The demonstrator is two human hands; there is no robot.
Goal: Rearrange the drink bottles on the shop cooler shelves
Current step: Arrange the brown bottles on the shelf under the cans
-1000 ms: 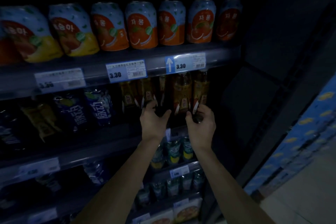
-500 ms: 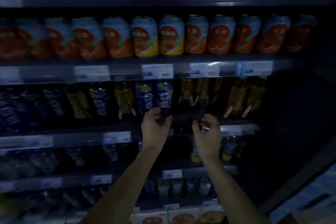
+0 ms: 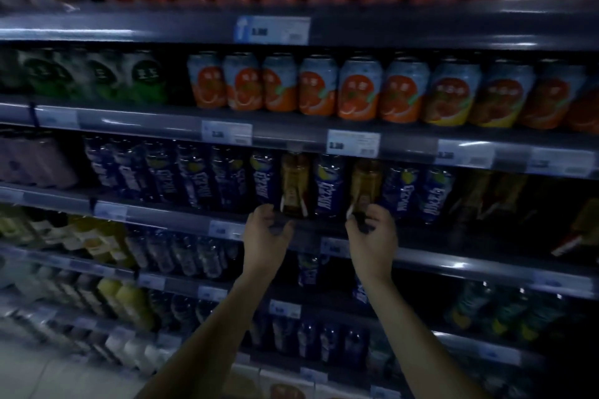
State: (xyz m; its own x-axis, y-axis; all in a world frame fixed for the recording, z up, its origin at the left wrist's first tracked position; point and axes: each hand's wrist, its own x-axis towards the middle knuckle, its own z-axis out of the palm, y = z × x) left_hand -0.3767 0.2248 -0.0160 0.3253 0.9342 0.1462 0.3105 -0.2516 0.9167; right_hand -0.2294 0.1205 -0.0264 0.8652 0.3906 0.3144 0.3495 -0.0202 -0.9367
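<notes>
The left amber bottle (image 3: 294,185) and right amber bottle (image 3: 366,186) stand upright among blue bottles (image 3: 330,191) on the cooler shelf (image 3: 453,264), long axes vertical, caps up. The left hand (image 3: 269,232) curls round one base and the right hand (image 3: 372,232) pinches the other. They are likely full, stiff and slick, so a mid-body grip looks steadier.

L bottle (image 3: 294,185) & R bottle (image 3: 366,191) flank a 3rd bottle (image 3: 329,188), w/ cans (image 3: 356,91) on shelf (image 3: 291,139) above.
</notes>
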